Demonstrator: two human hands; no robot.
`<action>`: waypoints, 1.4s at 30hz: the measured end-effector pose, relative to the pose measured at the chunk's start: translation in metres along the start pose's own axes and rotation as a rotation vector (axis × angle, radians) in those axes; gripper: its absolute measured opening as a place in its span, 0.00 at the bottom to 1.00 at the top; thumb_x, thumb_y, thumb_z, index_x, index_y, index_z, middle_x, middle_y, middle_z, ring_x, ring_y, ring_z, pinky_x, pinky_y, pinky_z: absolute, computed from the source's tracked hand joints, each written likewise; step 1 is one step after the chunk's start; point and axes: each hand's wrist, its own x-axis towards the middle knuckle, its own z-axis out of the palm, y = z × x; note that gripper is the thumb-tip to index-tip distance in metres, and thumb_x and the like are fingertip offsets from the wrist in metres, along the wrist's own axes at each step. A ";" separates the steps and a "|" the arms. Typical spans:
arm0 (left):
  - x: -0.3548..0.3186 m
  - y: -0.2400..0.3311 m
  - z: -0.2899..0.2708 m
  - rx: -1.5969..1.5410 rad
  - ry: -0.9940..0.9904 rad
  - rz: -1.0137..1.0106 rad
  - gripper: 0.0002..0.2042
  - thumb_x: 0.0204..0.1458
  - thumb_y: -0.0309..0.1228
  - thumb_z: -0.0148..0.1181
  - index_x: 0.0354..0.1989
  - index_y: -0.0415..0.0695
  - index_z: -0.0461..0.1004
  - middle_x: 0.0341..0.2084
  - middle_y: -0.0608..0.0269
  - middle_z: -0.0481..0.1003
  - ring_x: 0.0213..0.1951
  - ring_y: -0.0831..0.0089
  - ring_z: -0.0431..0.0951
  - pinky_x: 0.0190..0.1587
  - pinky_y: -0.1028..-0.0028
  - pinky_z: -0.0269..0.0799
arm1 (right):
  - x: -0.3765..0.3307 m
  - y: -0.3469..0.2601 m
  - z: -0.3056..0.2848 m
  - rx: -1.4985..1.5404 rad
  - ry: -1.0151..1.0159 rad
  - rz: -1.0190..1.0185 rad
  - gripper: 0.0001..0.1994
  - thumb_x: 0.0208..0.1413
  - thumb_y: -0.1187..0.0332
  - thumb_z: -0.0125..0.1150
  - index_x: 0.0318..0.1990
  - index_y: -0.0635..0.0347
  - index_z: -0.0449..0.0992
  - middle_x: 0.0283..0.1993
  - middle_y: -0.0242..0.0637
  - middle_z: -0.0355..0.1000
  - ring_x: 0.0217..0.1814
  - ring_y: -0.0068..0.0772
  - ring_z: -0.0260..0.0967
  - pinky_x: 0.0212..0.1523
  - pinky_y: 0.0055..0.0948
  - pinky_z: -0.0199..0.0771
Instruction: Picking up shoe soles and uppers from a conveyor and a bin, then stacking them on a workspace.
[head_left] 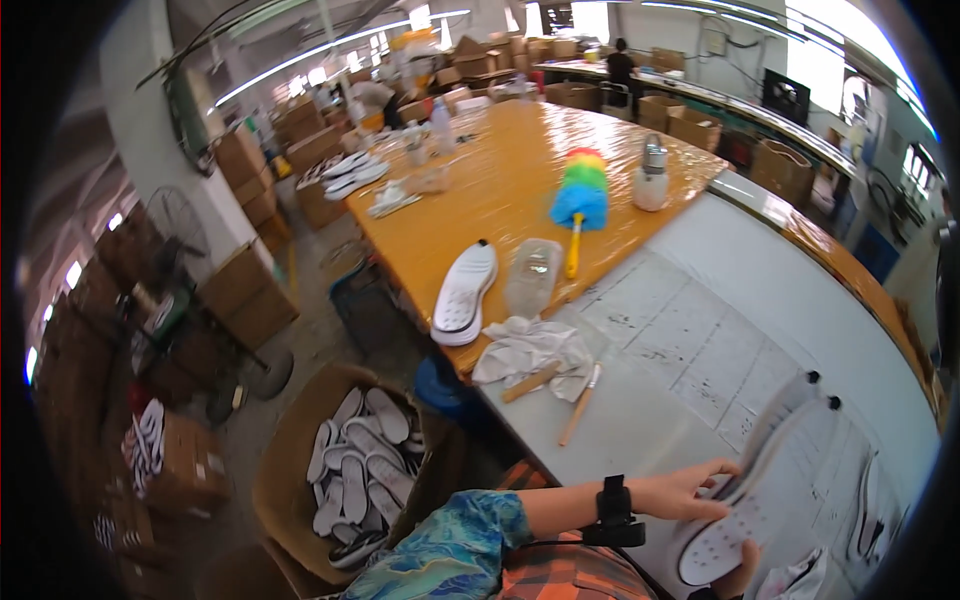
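Note:
My left hand point(688, 492), with a black band on its wrist, lies over the upper edge of a white shoe sole point(735, 530) at the lower right and grips it. Only part of my right hand point(742, 577) shows at the bottom edge, holding the same sole from beneath. The sole has small holes and is held just above the grey-white table top point(690, 330). More pale soles point(800, 405) lie overlapped just beyond it on the table.
A white cloth point(530, 350) and two wooden-handled brushes point(580, 405) lie at the table's left edge. On the orange table point(520, 160) are a white sole point(463, 293), a clear sole point(532, 275), a rainbow duster point(580, 190) and a jar point(652, 180). A cardboard box of soles point(360, 470) stands on the floor. A person point(620, 65) works far back.

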 end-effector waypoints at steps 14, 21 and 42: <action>-0.014 -0.126 -0.032 -0.004 0.282 -0.234 0.16 0.50 0.26 0.49 0.48 0.38 0.62 0.41 0.58 0.68 0.45 0.72 0.67 0.47 0.72 0.65 | 0.026 -0.022 0.195 -0.634 -1.274 -0.362 0.41 0.32 0.52 0.70 0.55 0.63 0.60 0.63 0.52 0.45 0.65 0.45 0.42 0.61 0.40 0.40; 0.003 -0.106 -0.034 -0.065 0.225 -0.209 0.09 0.50 0.29 0.52 0.37 0.39 0.67 0.29 0.64 0.70 0.32 0.79 0.71 0.35 0.79 0.69 | 0.100 -0.063 0.013 -0.564 -0.025 -0.322 0.12 0.51 0.74 0.49 0.45 0.65 0.68 0.45 0.38 0.68 0.49 0.28 0.63 0.48 0.29 0.64; 0.049 -0.146 -0.026 -0.280 0.110 -0.215 0.09 0.52 0.28 0.47 0.38 0.36 0.64 0.26 0.62 0.70 0.30 0.77 0.73 0.34 0.76 0.72 | 0.143 -0.088 -0.431 -0.606 0.542 -0.156 0.17 0.51 0.68 0.48 0.49 0.61 0.64 0.34 0.35 0.70 0.33 0.25 0.67 0.32 0.26 0.68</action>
